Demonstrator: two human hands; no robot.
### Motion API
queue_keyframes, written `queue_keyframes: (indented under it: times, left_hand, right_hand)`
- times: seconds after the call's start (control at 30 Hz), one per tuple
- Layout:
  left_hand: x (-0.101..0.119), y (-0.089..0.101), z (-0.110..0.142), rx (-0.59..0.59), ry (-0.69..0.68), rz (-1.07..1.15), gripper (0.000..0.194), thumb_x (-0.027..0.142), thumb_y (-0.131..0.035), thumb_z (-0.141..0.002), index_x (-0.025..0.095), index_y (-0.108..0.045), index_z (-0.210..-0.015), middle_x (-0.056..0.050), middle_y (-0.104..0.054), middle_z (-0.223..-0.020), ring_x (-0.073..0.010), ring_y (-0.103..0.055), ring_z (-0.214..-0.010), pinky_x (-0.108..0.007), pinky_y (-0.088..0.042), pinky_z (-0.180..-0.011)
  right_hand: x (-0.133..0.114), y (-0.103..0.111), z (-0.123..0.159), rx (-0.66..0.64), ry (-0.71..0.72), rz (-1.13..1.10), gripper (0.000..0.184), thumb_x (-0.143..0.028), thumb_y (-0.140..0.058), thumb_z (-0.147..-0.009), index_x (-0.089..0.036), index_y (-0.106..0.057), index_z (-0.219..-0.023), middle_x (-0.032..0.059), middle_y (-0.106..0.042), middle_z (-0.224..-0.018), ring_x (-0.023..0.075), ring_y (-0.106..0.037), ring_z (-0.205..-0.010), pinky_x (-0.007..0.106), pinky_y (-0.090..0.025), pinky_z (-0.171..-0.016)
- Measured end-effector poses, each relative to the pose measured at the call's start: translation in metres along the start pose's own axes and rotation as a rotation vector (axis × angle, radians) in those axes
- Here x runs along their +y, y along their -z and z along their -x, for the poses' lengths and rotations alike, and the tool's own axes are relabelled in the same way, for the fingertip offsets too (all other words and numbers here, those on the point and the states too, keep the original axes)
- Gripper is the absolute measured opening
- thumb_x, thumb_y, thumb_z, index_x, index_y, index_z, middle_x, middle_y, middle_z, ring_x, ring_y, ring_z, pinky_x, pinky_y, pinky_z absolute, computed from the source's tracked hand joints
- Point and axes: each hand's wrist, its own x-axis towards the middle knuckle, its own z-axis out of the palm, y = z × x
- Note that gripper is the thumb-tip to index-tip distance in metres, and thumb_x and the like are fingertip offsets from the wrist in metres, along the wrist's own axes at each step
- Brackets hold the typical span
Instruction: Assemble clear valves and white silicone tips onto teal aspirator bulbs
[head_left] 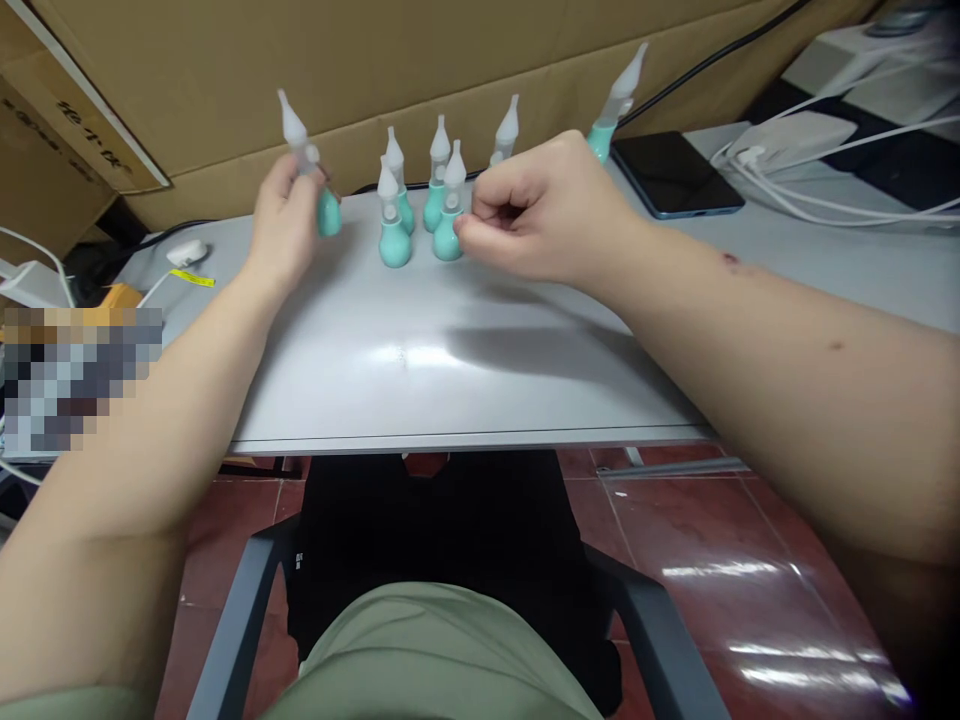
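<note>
My left hand [289, 205] is closed around a nasal aspirator [328, 212] with a teal bulb and a pale pointed tip, raised at the back left of the table. My right hand [544, 205] has its fingers curled, thumb and forefinger against the teal bulb of a front nasal aspirator [448, 238]. Close by, three more stand upright: one in front [394, 243] and two behind, a left one [406, 212] and a right one [434, 207]. Another aspirator's tip [508, 122] shows behind my right hand, its bulb hidden. Beyond my right wrist, one more aspirator [616, 105] leans to the right.
A dark phone [675, 174] lies on the grey table [360, 390], with white cables [780, 190] beside it. Brown cardboard [420, 60] lines the back. At left are a white plug [187, 252] and an orange object [121, 298]. Chair armrests [238, 610] flank my lap.
</note>
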Motion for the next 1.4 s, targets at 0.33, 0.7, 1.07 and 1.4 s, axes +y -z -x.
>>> queue_keyframes:
  times: [0.33, 0.7, 1.07, 1.4]
  left_hand:
    - [0.097, -0.060, 0.042, -0.157, -0.025, 0.239, 0.063, 0.083, -0.091, -0.112, 0.023, -0.084, -0.094, -0.001, -0.075, -0.072, -0.0135, -0.062, -0.053, -0.033, -0.046, -0.048]
    - [0.107, -0.065, 0.050, -0.314, 0.105, 0.314, 0.069, 0.090, -0.104, -0.100, 0.022, -0.091, -0.105, -0.003, -0.086, -0.085, -0.0148, -0.080, -0.064, -0.025, -0.070, -0.059]
    - [0.108, -0.053, 0.048, -0.501, 0.142, 0.229, 0.070, 0.090, -0.096, -0.109, 0.021, -0.098, -0.117, -0.009, -0.097, -0.108, -0.0189, -0.089, -0.087, -0.028, -0.072, -0.076]
    - [0.116, -0.048, 0.048, -0.586, 0.145, 0.125, 0.077, 0.097, -0.088, -0.109, 0.021, -0.096, -0.118, -0.009, -0.095, -0.106, -0.0191, -0.084, -0.086, -0.029, -0.070, -0.078]
  right_hand:
    - [0.004, -0.005, -0.005, 0.067, 0.054, -0.683, 0.020, -0.040, -0.094, -0.106, -0.025, -0.082, -0.112, -0.0056, -0.075, -0.075, 0.0131, -0.068, -0.060, 0.029, -0.055, -0.059]
    - [-0.003, -0.006, -0.001, -0.169, -0.150, -0.821, 0.012, -0.008, -0.099, -0.107, -0.020, -0.097, -0.106, 0.0004, -0.095, -0.096, 0.0121, -0.083, -0.077, 0.021, -0.069, -0.068]
    - [0.005, -0.004, 0.001, -0.306, -0.210, -0.829, 0.023, -0.037, -0.114, -0.105, -0.020, -0.097, -0.106, 0.0026, -0.096, -0.099, 0.0151, -0.087, -0.080, 0.024, -0.076, -0.077]
    - [0.011, -0.004, 0.004, -0.382, -0.241, -0.849, 0.049, -0.063, -0.116, -0.101, -0.020, -0.094, -0.109, 0.0030, -0.094, -0.104, 0.0214, -0.093, -0.095, 0.033, -0.081, -0.095]
